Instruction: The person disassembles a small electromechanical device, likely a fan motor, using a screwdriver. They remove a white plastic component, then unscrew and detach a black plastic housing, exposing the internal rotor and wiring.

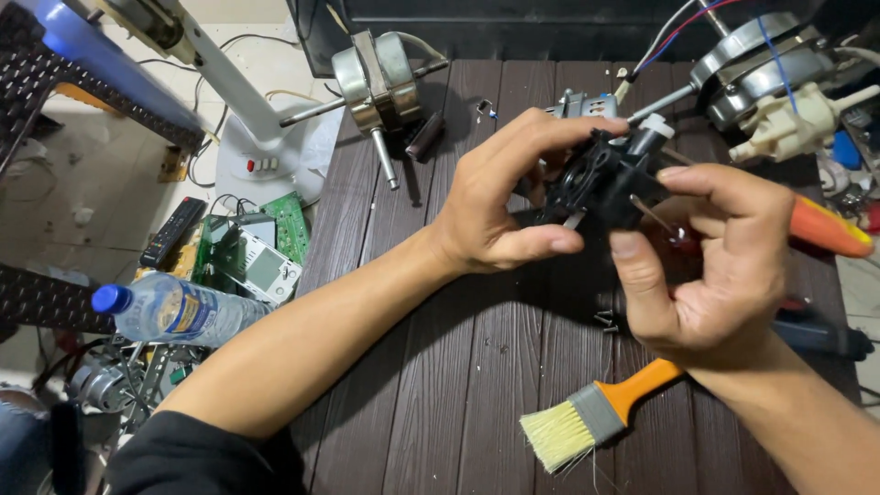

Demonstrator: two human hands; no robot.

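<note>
My left hand (500, 197) and my right hand (710, 266) both grip a small black plastic housing (600, 179) with a white knob on top, held above the dark brown wooden table (440, 367). Left fingers curl over its top and left side. The right thumb presses its front. An orange-handled screwdriver (825, 229) is also held in my right hand, its metal shaft pointing toward the black part.
An orange-handled paintbrush (596, 412) lies near the front. Two fan motors, one at the back left (376, 78) and one at the back right (761, 64), rest on the table. On the floor at left are a water bottle (174, 312), circuit boards (266, 252), a remote and a white fan base (261, 156).
</note>
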